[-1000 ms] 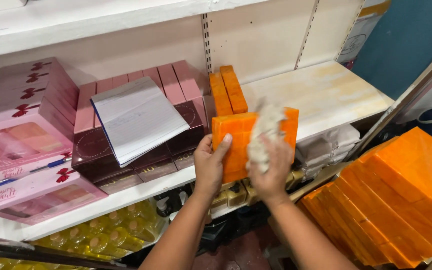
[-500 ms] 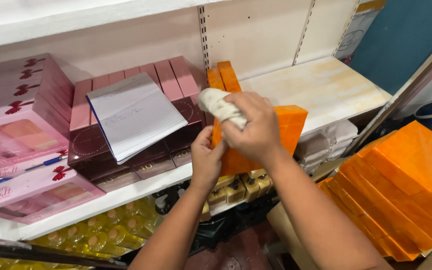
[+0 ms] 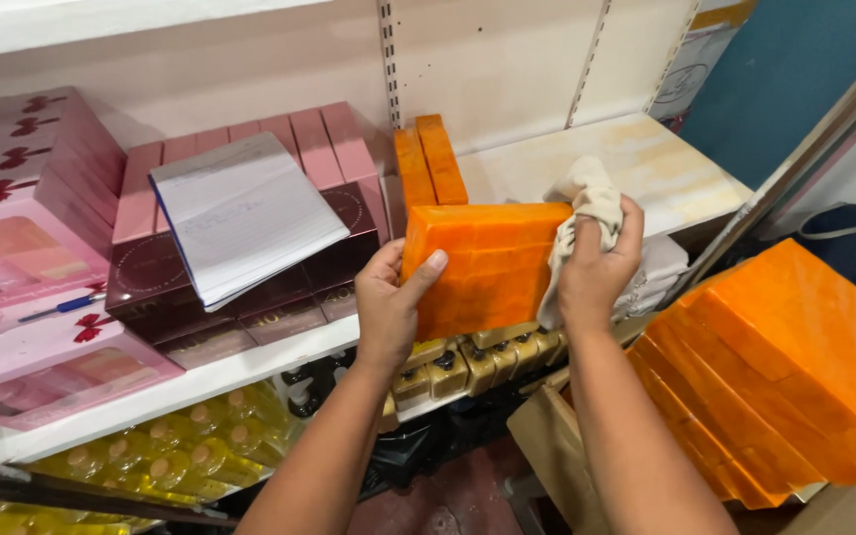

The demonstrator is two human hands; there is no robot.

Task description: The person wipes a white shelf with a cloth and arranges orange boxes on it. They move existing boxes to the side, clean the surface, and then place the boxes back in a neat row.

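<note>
White shelving (image 3: 646, 168) fills our view, its upper board bare from about 1 to 2 o'clock, the one stretch of open room beside the goods. At 4 o'clock we see a slanted stack of orange boxes (image 3: 795, 367) crowding the right edge, close to our right forearm. At 9 o'clock pink gift boxes (image 3: 22, 228) with red bows overhang the shelf front. Next to them, near 10 o'clock, maroon boxes (image 3: 250, 287) carry a lined notebook (image 3: 245, 213) lying tilted on top, its corner jutting past their front edge. Two orange boxes standing on edge (image 3: 428, 163) sit at 12 o'clock against the back wall.

At centre we hold an orange box (image 3: 492, 263) upright in front of the shelf lip, clear of the board. Our left hand (image 3: 393, 307) clasps its left edge, thumb across the face and fingers behind. Our right hand (image 3: 596, 267) is closed around a cream cloth (image 3: 587, 203), pressing it on the box's right edge. Below, at 6 o'clock, gold-capped bottles (image 3: 468, 362) line the lower shelf, and yellow bottles (image 3: 180, 456) sit at 7 o'clock.
</note>
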